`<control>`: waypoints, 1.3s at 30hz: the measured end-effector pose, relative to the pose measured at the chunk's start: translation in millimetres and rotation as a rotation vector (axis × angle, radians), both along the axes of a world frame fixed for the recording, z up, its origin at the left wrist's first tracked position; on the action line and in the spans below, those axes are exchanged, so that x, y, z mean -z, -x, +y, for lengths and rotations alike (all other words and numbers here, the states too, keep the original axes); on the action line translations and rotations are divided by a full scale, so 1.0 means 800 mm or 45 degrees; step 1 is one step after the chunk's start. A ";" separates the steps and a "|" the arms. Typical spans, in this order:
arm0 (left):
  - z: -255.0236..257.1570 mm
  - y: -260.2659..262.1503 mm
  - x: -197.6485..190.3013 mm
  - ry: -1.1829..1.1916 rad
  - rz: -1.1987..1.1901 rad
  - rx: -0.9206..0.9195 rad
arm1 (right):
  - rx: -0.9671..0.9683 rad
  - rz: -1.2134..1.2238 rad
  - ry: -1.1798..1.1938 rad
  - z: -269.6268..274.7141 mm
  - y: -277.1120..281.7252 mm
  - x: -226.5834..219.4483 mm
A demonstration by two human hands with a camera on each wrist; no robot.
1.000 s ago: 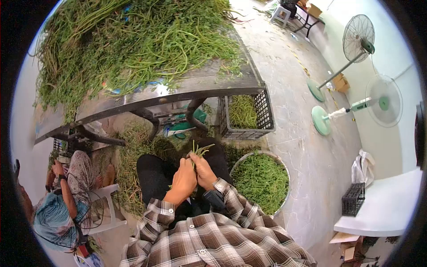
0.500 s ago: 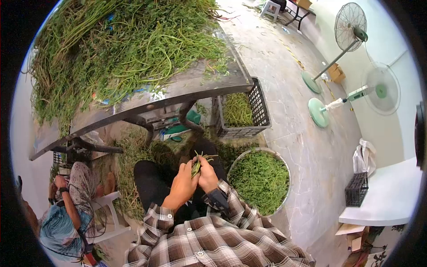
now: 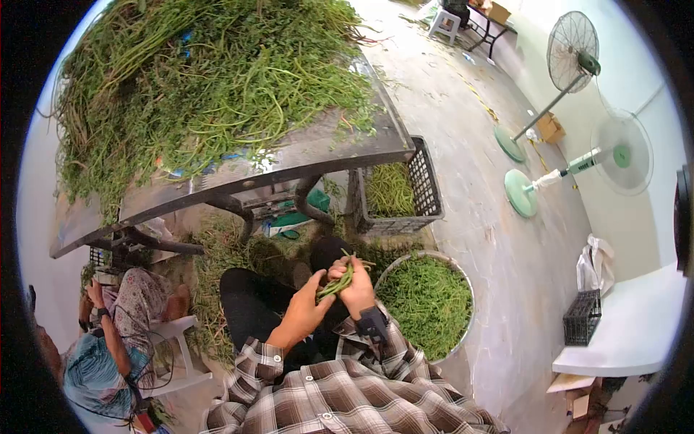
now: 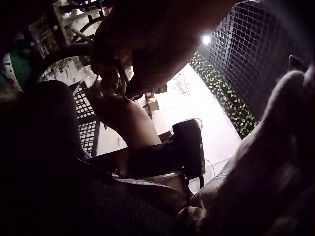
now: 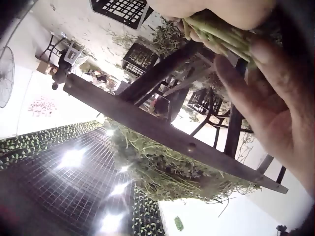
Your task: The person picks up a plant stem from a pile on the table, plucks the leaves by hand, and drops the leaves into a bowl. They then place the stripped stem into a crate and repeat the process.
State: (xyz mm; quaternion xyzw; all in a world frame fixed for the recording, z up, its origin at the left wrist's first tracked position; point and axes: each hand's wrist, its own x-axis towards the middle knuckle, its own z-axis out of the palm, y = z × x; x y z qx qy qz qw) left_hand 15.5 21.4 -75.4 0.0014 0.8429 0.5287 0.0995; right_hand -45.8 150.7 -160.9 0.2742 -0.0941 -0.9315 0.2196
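Far left, another person (image 3: pixel 101 365) on a white chair (image 3: pixel 174 327), well apart. Table (image 3: pixel 325 142) ahead carries a heap of greens (image 3: pixel 217 94); its front edge is beyond both hands, not touching. Left hand (image 3: pixel 300 315): thumb and fingers parted, fairly straight, at the lower-left end of the green stems (image 3: pixel 335 287). Can't say if it presses on them; left wrist view is too dark. Stems sit between the hands, long axis slanting from left fingertips up and right into the right hand (image 3: pixel 358 291), which is curled round the bundle, so nearer. I see no obstacle between left fingers and stems. Further right: black crate (image 3: pixel 397 226) of stalks (image 3: pixel 390 189), round tub (image 3: pixel 473 304) of leafy tops (image 3: pixel 423 304) near the right hand, wire-caged fan (image 3: pixel 573 54) well off.
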 end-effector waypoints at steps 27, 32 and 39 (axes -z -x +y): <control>-0.086 -0.026 0.002 -0.556 -0.297 -0.453 | -0.125 -0.037 -1.287 0.164 0.117 0.102; -0.116 -0.040 0.003 -0.654 -0.218 -0.655 | 0.032 0.823 -2.131 0.123 0.137 -0.026; -0.139 -0.061 -0.018 -0.612 -0.096 -0.894 | 0.484 1.430 -3.140 0.052 0.227 -0.234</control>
